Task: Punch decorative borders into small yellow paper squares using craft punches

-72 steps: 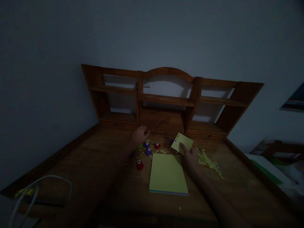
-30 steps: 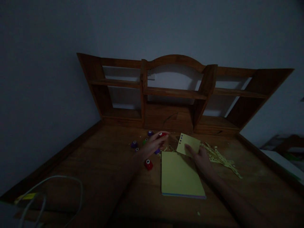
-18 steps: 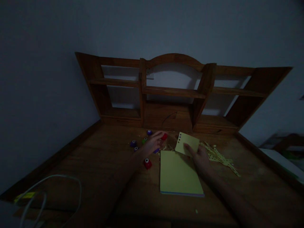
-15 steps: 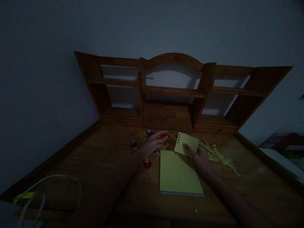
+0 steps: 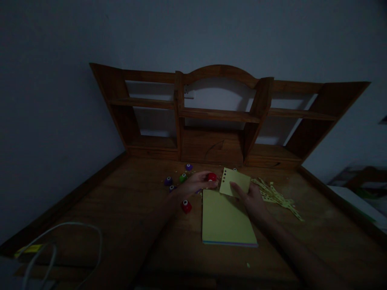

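My left hand (image 5: 196,183) is closed around a red craft paper punch (image 5: 212,176), its fingers and thumb on either side. In my right hand (image 5: 252,198) a small yellow paper sheet (image 5: 238,179) is pinched, thumb on top; a column of small punched shapes runs down its left edge. The punch is just left of that edge, apart from it. Beneath both hands lies a stack of coloured paper (image 5: 228,221), yellow on top. Beside my left wrist stand another red punch (image 5: 186,206), a green punch (image 5: 183,177) and several purple ones, one purple punch (image 5: 168,181) farthest left.
Punched yellow paper strips (image 5: 281,197) lie heaped to the right of my right hand. A wooden shelf unit (image 5: 220,117) stands along the back of the desk (image 5: 127,205). At the lower left a white cable (image 5: 99,237) loops near a yellow item (image 5: 30,249).
My left hand has turned and its fingers have closed more around the red punch, which now shows more fully. The sheet in my right hand has barely shifted; the whole view moved slightly.
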### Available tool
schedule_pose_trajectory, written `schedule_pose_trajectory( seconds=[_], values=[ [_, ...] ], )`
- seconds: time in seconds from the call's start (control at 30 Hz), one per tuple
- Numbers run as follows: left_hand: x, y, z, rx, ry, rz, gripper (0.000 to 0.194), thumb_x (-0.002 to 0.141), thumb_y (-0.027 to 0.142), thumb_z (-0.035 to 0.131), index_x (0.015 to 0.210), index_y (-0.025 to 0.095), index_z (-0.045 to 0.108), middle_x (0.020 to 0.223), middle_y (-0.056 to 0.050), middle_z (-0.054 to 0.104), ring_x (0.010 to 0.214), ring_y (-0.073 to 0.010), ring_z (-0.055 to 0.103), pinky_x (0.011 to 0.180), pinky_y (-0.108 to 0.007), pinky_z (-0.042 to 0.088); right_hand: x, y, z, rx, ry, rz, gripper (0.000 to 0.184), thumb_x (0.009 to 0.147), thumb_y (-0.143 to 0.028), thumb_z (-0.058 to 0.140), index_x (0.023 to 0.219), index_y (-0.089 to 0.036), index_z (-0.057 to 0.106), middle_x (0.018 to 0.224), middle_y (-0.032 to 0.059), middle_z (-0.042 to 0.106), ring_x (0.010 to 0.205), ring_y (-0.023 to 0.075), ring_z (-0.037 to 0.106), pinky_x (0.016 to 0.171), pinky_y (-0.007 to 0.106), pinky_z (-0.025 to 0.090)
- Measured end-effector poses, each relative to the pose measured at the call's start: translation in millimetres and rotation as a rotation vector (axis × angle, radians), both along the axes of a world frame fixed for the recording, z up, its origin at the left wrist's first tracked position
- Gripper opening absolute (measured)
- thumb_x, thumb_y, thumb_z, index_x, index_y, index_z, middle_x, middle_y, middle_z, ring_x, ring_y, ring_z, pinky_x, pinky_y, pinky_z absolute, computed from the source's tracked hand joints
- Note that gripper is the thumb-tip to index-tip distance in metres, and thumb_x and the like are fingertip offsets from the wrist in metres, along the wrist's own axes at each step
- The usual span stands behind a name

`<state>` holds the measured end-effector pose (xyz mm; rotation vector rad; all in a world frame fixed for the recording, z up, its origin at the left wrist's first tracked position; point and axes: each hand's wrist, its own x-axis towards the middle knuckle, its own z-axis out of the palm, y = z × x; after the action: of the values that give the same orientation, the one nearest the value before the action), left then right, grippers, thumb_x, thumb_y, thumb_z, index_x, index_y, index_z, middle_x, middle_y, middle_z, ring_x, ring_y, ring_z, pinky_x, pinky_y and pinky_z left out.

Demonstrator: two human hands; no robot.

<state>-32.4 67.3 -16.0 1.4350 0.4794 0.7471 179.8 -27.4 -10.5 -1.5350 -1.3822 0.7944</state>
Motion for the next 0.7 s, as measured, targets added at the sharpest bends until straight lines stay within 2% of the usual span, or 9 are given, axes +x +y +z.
schedule_pose_trajectory(
  seconds=[0.13, 0.23, 0.33, 0.47, 0.57, 0.63, 0.7],
  values=[
    [0, 2, -2.6, -0.001, -0.076, 0.063, 0.05, 0.061, 0.028, 0.081, 0.103, 0.014, 0.057, 0.106, -0.012, 0.066, 0.098, -0.0206, 0.062, 0.084, -0.032, 0.046, 2, 2, -8.1, 0.011, 0.032, -0.058, 0.049, 0.078, -0.056, 0.056, 0.089, -0.011, 0.07, 0.069, 0.01, 0.071, 0.058, 0.0233, 0.065, 0.046, 0.026, 0.046],
    [1, 2, -2.5, -0.053, -0.105, 0.064, 0.053, 0.058, 0.027, 0.083, 0.1, 0.015, 0.053, 0.106, -0.011, 0.066, 0.097, -0.0207, 0.063, 0.085, -0.034, 0.047, 2, 3, -10.2, 0.009, 0.059, -0.056, 0.048, 0.077, -0.056, 0.058, 0.092, -0.011, 0.07, 0.068, 0.0098, 0.071, 0.059, 0.0241, 0.066, 0.046, 0.027, 0.046],
    [2, 1, -0.8, -0.132, -0.095, 0.058, 0.046, 0.065, 0.034, 0.079, 0.097, 0.015, 0.051, 0.1, -0.01, 0.067, 0.091, -0.0198, 0.065, 0.082, -0.033, 0.047, 2, 2, -7.9, 0.001, 0.061, -0.038, 0.048, 0.078, -0.055, 0.057, 0.094, -0.012, 0.07, 0.073, 0.0099, 0.072, 0.062, 0.0243, 0.066, 0.048, 0.028, 0.048],
    [4, 0, 1.1, -0.119, -0.056, 0.059, 0.038, 0.08, 0.046, 0.063, 0.097, 0.013, 0.053, 0.094, -0.011, 0.069, 0.067, -0.0102, 0.061, 0.061, -0.022, 0.043, 1, 0, -1.6, 0.014, 0.026, -0.01, 0.047, 0.08, -0.054, 0.056, 0.095, -0.011, 0.07, 0.081, 0.0112, 0.073, 0.068, 0.0252, 0.068, 0.052, 0.028, 0.05],
    [4, 0, 2.2, -0.039, -0.041, 0.079, 0.035, 0.081, 0.044, 0.062, 0.098, 0.013, 0.059, 0.103, -0.011, 0.067, 0.055, -0.0043, 0.051, 0.05, -0.019, 0.035, 0, -1, 2.9, -0.002, 0.016, 0.016, 0.048, 0.08, -0.054, 0.056, 0.096, -0.011, 0.069, 0.085, 0.0119, 0.073, 0.072, 0.0262, 0.069, 0.055, 0.029, 0.051],
    [3, 0, 2.6, -0.027, -0.048, 0.091, 0.035, 0.078, 0.041, 0.067, 0.099, 0.013, 0.062, 0.108, -0.011, 0.066, 0.065, -0.0067, 0.057, 0.056, -0.019, 0.039, -1, -1, 4.6, -0.007, 0.03, 0.024, 0.047, 0.08, -0.053, 0.056, 0.096, -0.011, 0.069, 0.086, 0.0118, 0.073, 0.072, 0.0263, 0.069, 0.055, 0.029, 0.052],
    [2, -1, 2.1, -0.039, -0.079, 0.096, 0.036, 0.074, 0.037, 0.071, 0.101, 0.014, 0.062, 0.109, -0.012, 0.065, 0.083, -0.0127, 0.062, 0.07, -0.022, 0.044, -2, -1, 5.4, -0.01, 0.045, 0.024, 0.047, 0.08, -0.054, 0.056, 0.096, -0.011, 0.069, 0.086, 0.0116, 0.073, 0.071, 0.026, 0.068, 0.054, 0.029, 0.051]
  ],
)
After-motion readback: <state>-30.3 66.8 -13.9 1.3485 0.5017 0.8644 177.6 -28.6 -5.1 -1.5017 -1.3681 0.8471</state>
